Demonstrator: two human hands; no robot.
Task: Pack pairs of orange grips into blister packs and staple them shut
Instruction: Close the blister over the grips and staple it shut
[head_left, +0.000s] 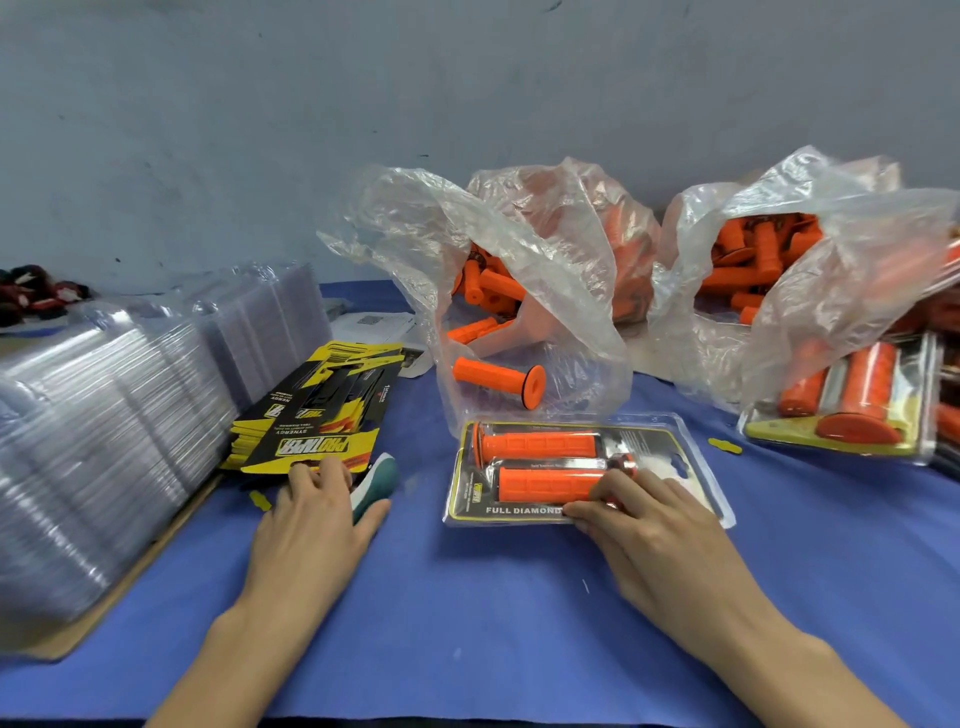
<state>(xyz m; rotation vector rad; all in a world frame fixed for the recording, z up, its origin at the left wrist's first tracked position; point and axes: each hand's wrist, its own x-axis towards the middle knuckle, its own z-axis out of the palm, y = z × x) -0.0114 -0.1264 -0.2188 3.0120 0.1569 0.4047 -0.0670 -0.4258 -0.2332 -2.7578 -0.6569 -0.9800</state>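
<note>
Hands lay flat: left hand (311, 525) on cards (306, 431), right hand (649, 525) pressing a filled pack (511, 512). Stapling apparently remained; more grips (498, 376) waited.

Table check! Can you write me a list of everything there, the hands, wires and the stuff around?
Surface: blue cloth.
Job's things: blister pack holds two orange grips; bags of loose grips; card stack; empty blister stack; filled packs right.
Clutter: yellow scraps, teal item, papers.
Grip: left hand at card stack; right hand presses blister pack.
Cables: nothing seen.
Surroundings: grey wall; dark red things far left.
</note>
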